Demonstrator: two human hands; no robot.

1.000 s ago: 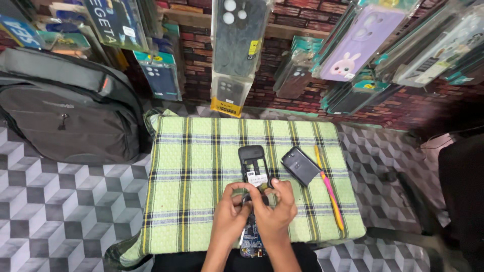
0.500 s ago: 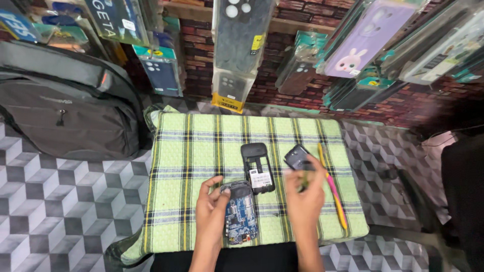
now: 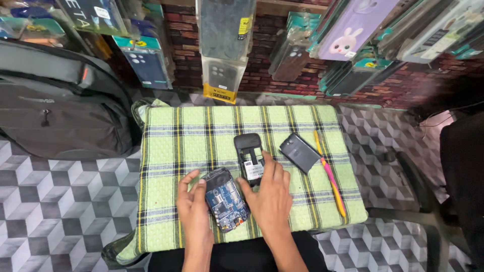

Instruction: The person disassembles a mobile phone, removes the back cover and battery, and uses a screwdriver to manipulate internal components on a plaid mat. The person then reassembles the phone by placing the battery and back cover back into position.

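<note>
Fingers [image 3: 187, 182] of our left hand [image 3: 194, 211] curl loosely against the left edge of an exposed phone circuit board [image 3: 226, 199], steadying it rather than pinching it, while the board lies flat on the green plaid cloth [image 3: 166, 151] near the front edge of the small table. Off to the far left a grey fabric backpack [image 3: 55, 116] slumps on the floor of grey cube-pattern tiles [image 3: 60, 211]. We judge the step best done with a light touch: hold the board by its rim, keep fingertips off the blue face with its small metal parts, and let the soft woven cloth bear the weight. Our right hand [image 3: 271, 199] lies open and flat just right of the board, fingers spread, grasping nothing; its fingertips rest on the lower end of a black phone shell [image 3: 249, 156], a rounded plastic slab lying open-side up with a pale label inside. Further right sits a dark, matte rectangular back cover [image 3: 300, 152], set at a slant. Beside it lies a slim yellow and pink tool [image 3: 330, 176], long and smooth. Glossy packaged phone cases [image 3: 348, 30] hang against the red brick wall [image 3: 282, 65] behind.
</note>
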